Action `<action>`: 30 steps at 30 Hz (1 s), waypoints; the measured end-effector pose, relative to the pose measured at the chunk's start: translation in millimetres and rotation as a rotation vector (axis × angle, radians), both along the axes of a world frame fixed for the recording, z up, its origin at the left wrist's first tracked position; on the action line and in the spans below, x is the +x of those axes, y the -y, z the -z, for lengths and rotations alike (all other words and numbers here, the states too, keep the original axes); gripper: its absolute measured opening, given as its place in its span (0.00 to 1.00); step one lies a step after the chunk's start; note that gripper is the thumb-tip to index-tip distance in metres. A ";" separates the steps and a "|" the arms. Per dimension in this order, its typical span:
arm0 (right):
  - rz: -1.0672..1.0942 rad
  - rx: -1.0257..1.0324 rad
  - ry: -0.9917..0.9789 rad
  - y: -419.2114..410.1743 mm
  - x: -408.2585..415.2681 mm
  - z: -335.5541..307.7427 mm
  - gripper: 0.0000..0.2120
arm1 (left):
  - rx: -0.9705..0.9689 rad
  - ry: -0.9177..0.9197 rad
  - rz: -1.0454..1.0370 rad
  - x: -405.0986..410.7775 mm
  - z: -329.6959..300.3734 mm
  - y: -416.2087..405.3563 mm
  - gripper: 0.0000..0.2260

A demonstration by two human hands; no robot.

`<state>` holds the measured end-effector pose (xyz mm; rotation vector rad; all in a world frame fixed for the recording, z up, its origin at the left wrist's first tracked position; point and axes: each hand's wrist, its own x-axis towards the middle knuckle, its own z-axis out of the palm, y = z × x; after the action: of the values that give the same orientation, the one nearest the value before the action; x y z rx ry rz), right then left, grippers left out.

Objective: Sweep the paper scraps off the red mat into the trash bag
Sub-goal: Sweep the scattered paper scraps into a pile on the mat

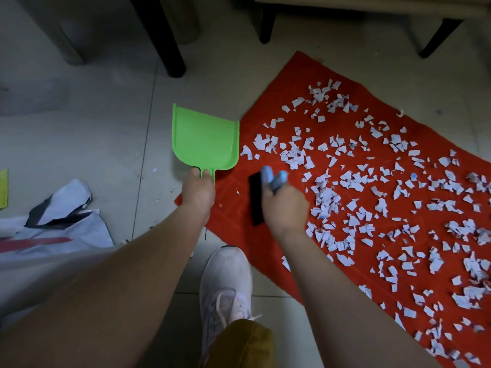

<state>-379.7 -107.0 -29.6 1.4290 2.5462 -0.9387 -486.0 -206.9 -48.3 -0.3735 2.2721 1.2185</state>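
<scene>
A red mat (300, 75) lies on the tiled floor, stretching from the centre to the lower right. Many white paper scraps (372, 187) are strewn over most of it; its near-left corner is bare. My left hand (198, 192) grips the handle of a green dustpan (204, 138), which sits empty at the mat's left edge. My right hand (285, 205) holds a small brush (256, 199) with a light-blue handle and black bristles, low over the bare corner. The white trash bag (53, 229) lies crumpled on the floor at the left.
My white sneaker (225, 285) stands on the tiles beside the mat's near edge. Black furniture legs (170, 43) rise at the top centre, with two more (265, 25) under a seat at the top right. A yellow-green object (3, 188) pokes in at the left edge.
</scene>
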 end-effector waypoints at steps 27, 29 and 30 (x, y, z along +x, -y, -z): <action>-0.141 -0.355 -0.087 62.2 -15.8 0.2 0.12 | 0.113 0.086 -0.198 -24.3 13.6 11.5 0.09; -0.107 -0.174 -0.039 50.9 -9.7 -1.3 0.13 | 0.122 0.100 -0.200 -22.1 15.6 16.2 0.11; -0.046 -0.089 -0.024 43.8 -5.4 -3.6 0.13 | 0.126 0.103 -0.201 -21.5 16.2 18.0 0.11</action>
<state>-385.1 -150.7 -26.0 1.3371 2.5088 -1.0536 -507.5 -224.8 -64.5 -0.6142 2.0974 1.4003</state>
